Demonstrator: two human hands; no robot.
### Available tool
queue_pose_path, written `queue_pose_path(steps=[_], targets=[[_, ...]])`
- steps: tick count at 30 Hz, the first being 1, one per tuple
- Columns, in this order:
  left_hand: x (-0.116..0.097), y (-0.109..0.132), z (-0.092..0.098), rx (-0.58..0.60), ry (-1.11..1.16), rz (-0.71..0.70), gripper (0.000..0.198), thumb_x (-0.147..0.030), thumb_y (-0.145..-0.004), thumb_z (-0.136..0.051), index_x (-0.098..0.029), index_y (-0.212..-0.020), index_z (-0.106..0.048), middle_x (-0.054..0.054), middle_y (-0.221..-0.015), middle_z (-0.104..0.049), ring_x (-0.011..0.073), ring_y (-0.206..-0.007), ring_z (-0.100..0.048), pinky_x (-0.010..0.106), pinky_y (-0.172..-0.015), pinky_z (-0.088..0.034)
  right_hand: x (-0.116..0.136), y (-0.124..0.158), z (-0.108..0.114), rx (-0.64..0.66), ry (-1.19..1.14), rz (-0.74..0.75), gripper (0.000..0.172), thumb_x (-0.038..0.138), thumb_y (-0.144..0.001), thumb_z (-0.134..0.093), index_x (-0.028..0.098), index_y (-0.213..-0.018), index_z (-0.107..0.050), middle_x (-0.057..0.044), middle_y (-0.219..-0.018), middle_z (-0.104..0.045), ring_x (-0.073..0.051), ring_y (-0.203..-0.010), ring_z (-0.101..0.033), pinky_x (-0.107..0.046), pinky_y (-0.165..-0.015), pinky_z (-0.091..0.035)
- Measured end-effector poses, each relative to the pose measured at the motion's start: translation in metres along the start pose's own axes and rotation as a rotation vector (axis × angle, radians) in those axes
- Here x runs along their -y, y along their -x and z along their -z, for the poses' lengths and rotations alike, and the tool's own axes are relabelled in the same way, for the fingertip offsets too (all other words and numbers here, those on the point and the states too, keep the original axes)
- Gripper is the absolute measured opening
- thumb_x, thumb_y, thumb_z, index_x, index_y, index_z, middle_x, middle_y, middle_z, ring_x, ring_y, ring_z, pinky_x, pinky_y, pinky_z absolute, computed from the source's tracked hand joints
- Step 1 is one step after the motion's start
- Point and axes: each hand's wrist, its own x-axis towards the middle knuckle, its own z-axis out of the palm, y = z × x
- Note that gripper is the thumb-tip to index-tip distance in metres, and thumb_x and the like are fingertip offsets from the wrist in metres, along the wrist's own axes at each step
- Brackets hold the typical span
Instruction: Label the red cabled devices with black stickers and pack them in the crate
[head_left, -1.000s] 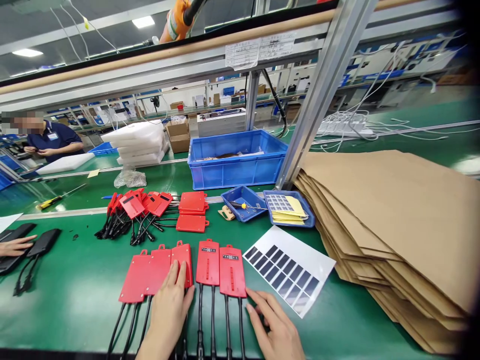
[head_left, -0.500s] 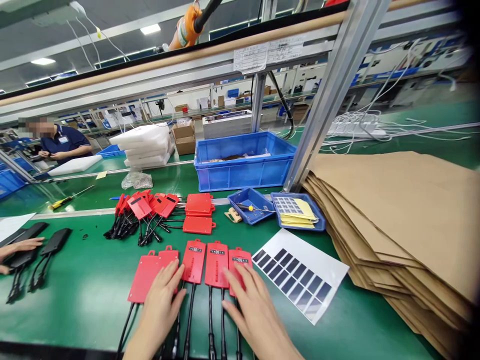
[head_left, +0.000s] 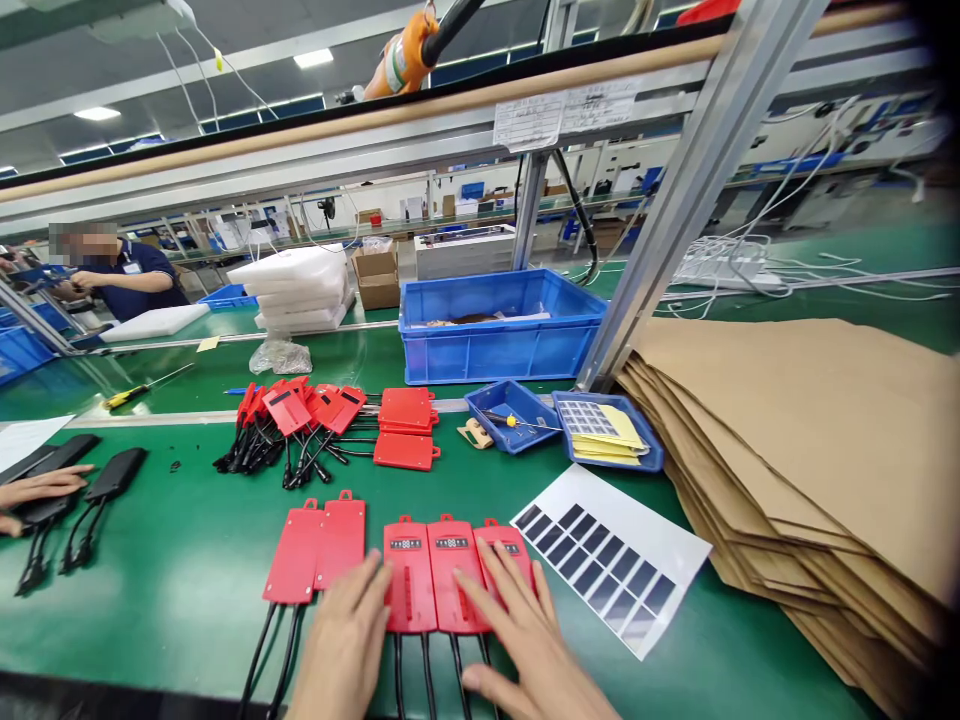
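Observation:
Three red boxes with small display windows and black cables lie side by side on the green bench: a left one (head_left: 409,590), a middle one (head_left: 452,580) and a right one (head_left: 517,549). My left hand (head_left: 345,630), fingers stretched out, rests against the left box's outer edge. Over the middle and right boxes, my right hand (head_left: 517,625) lies open with its fingers spread. Two more red boxes, plain side up, sit left of these: one (head_left: 295,555) and an overlapping one (head_left: 343,535). A sheet of dark rectangular labels (head_left: 611,560) lies to the right.
Farther back are a pile of red boxes (head_left: 289,408), a red stack (head_left: 406,410), small blue trays (head_left: 510,432) and a blue crate (head_left: 502,350). Brown cardboard sheets (head_left: 810,420) stand right, beside a metal post (head_left: 697,190). A co-worker's hand (head_left: 45,488) touches black devices at left.
The three display boxes have come nearer to me and now sit edge to edge. My left hand has moved right, away from the two plain boxes. My right hand has shifted slightly right.

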Motion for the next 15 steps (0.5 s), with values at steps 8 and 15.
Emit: queue_pose_path(steps=[8,15], targets=[[0.036,0.009,-0.014,-0.117,-0.215,0.261,0.047,-0.032,-0.099,-0.030,-0.001,-0.115,-0.062,0.022,-0.113,-0.068,0.0302,-0.090,-0.070,0.041,-0.069,-0.063,-0.042,0.020,-0.028,-0.684,-0.112,-0.166,0.032,0.034,-0.094,-0.051,0.028,-0.124,-0.057,-0.006,-0.129,-0.058,-0.017,-0.115,-0.061,-0.030,-0.095,-0.055],[0.025,0.027,0.006,-0.146,0.224,0.430,0.040,-0.029,-0.101,-0.033,-0.009,-0.133,-0.047,0.011,-0.095,-0.073,0.0154,-0.067,-0.071,0.021,-0.055,-0.059,-0.035,0.024,-0.024,-0.718,-0.139,-0.160,0.026,0.025,-0.094,-0.052,0.029,-0.118,-0.060,-0.004,-0.119,-0.060,-0.015,-0.102,-0.064,-0.027,-0.091,-0.056]])
